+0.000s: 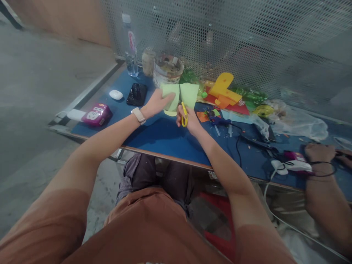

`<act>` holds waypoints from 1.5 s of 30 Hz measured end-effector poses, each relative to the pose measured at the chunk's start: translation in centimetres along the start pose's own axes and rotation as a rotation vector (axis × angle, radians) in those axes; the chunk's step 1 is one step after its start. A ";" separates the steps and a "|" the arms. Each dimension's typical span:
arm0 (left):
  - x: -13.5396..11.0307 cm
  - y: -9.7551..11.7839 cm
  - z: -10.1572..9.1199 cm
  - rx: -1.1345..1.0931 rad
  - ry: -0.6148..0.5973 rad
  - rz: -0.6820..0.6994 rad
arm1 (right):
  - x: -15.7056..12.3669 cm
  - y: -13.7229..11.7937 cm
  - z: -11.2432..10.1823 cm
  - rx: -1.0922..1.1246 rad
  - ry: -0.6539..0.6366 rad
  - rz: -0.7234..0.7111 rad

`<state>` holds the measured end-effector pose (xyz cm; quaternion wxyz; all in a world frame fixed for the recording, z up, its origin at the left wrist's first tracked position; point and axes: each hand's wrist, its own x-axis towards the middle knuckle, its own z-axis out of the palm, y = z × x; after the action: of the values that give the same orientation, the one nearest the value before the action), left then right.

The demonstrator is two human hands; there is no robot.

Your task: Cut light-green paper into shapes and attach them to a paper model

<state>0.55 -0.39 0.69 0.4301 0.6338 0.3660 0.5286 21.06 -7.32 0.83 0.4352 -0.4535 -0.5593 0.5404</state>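
A sheet of light green paper is held up above the blue table, its left part gripped by my left hand, thumb on top. My right hand is closed around the yellow handles of a pair of scissors. The dark blades point away from me and lie across the middle of the sheet. Whether the blades are parted is too blurred to tell. Under the sheet's lower left edge a paler yellow-green rounded piece shows.
On the blue table, left, are a purple packet, a white case, a black phone and a water bottle. A tub stands behind. Yellow-orange paper pieces, a glue gun and a co-worker's hand are right.
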 end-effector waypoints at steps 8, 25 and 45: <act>0.2 -0.3 0.0 0.039 0.042 0.029 | -0.3 -0.6 0.2 -0.012 0.025 0.017; 0.2 1.0 -0.3 0.097 0.077 0.057 | -0.1 -0.4 0.1 0.009 0.021 0.023; 0.1 1.5 -0.9 0.107 0.128 0.068 | -0.3 -0.5 -0.1 -0.015 0.011 -0.011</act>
<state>-0.29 -0.65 2.17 0.3531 0.6329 0.3985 0.5621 21.25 -7.60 1.36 0.4379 -0.4565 -0.5633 0.5315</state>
